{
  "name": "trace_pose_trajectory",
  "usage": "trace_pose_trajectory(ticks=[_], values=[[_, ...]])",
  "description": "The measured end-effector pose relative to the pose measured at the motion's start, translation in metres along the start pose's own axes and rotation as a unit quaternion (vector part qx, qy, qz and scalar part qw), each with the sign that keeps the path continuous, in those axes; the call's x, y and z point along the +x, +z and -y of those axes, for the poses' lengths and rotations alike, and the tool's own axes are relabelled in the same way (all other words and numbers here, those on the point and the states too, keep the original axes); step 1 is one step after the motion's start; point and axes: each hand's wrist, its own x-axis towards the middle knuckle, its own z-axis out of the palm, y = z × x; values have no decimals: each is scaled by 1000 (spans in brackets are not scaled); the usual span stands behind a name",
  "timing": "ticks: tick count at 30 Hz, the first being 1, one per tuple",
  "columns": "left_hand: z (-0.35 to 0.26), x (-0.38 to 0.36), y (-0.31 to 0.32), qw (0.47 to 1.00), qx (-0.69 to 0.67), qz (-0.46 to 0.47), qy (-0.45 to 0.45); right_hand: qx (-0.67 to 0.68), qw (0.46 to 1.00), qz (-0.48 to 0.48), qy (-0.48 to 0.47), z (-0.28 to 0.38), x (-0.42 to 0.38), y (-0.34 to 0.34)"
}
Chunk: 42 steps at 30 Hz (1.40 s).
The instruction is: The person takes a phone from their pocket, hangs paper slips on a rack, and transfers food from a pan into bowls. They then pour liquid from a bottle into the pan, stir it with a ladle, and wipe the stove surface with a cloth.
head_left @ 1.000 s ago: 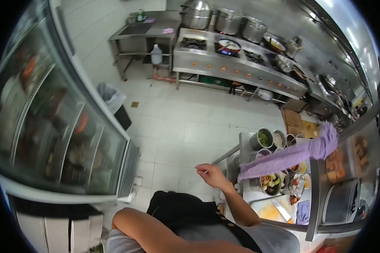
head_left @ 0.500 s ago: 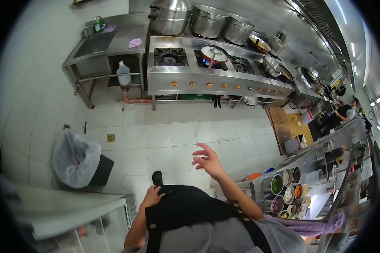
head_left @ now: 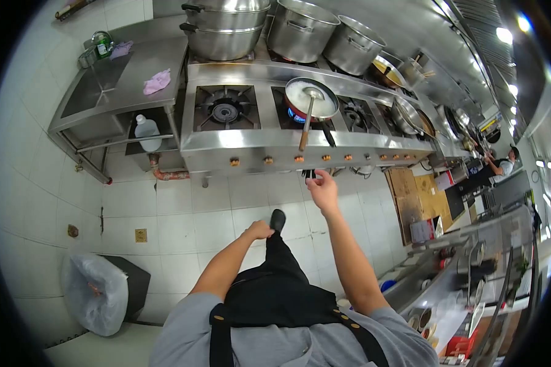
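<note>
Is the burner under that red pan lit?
Lit: blue flame shows under the red pan, on the stove.

From my remote feed, the stove range at twelve o'clock is brushed stainless steel, dully reflective, its stock pots shinier metal. The pan has a pale wooden-looking handle. I see glossy white floor tiles, a matt black cloth apron, and at eight o'clock a crinkly translucent plastic bin liner
</note>
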Motion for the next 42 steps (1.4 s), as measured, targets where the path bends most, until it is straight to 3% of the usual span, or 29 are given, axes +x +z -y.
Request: trace_pose_trajectory(ticks=[1, 2, 3, 4, 5, 6, 7, 8, 9, 11, 12, 13, 15, 17, 19, 21, 23, 25, 27, 28, 29, 31, 32, 33, 35, 36, 37, 39, 42], values=[[-17, 34, -12, 995, -97, -23, -25, -3, 1000, 8, -1, -9, 34, 11], [-27, 72, -12, 965, -238, -71, -82, -82, 986, -114, -92, -10, 69, 29], [-35, 112, -16, 909, -375, -122, -137, -155, 942, -231, -185, -7, 105, 45], [-58, 129, -36, 822, -519, -117, -204, -158, 944, -218, -190, 6, 131, 50], [-68, 156, -36, 811, -532, -120, -210, 56, 992, -116, 11, 34, 145, 46], [-71, 181, -38, 723, -643, -118, -224, 262, 940, -8, 218, 52, 163, 44], [-73, 201, -33, 619, -741, -110, -235, 249, 942, 3, 225, 47, 179, 40], [-70, 223, -27, 561, -791, -104, -222, 231, 939, 22, 256, 38, 189, 31], [-68, 243, -28, 548, -800, -103, -223, 213, 935, 38, 282, 32, 199, 19], [-63, 280, -27, 421, -860, -165, -235, 150, 946, 83, 274, 30, 207, -32], [-56, 303, -25, 385, -873, -186, -236, 109, 955, 74, 266, 27, 209, -54], [-53, 321, -28, 377, -878, -179, -233, 66, 962, 65, 256, 24, 213, -75], [-51, 357, -30, 310, -896, -226, -226, -55, 961, 110, 249, 19, 227, -110], [-58, 374, -34, 282, -900, -233, -236, -7, 951, 114, 288, 15, 233, -136], [-50, 404, -8, 233, -937, -200, -168, 41, 941, 131, 310, 3, 235, -158], [-61, 395, -20, 152, -945, -218, -192, 161, 901, 168, 367, -4, 235, -177], [-60, 403, -1, 50, -963, -246, -94, 250, 857, 218, 395, -7, 233, -189], [-67, 386, -12, 31, -959, -258, -115, 354, 796, 219, 439, -12, 232, -194], [-65, 372, -13, 73, -951, -301, -10, 385, 770, 227, 455, -16, 230, -192], [-68, 364, -21, 59, -950, -297, -75, 404, 757, 223, 462, -18, 228, -192], [-64, 365, -19, 57, -950, -298, -75, 425, 745, 217, 467, -19, 226, -191], [-58, 371, -21, 28, -972, -211, -102, 429, 751, 246, 438, -23, 229, -187], [-59, 372, -25, 68, -972, -197, -113, 411, 770, 208, 442, -27, 232, -188], [-58, 379, -17, 67, -972, -198, -111, 392, 787, 171, 444, -31, 234, -188], [-62, 381, -12, 118, -946, -297, -44, 366, 799, 203, 432, -34, 236, -189], [-69, 379, -16, 47, -928, -343, -135, 340, 809, 234, 419, -34, 239, -186], [-66, 379, -23, 48, -928, -344, -133, 341, 809, 235, 417, -34, 242, -185], [-63, 384, -23, -43, -960, -210, -180, 365, 789, 250, 427, -23, 239, -178], [-62, 395, -18, -18, -964, -213, -160, 361, 798, 228, 425, 1, 241, -163]])
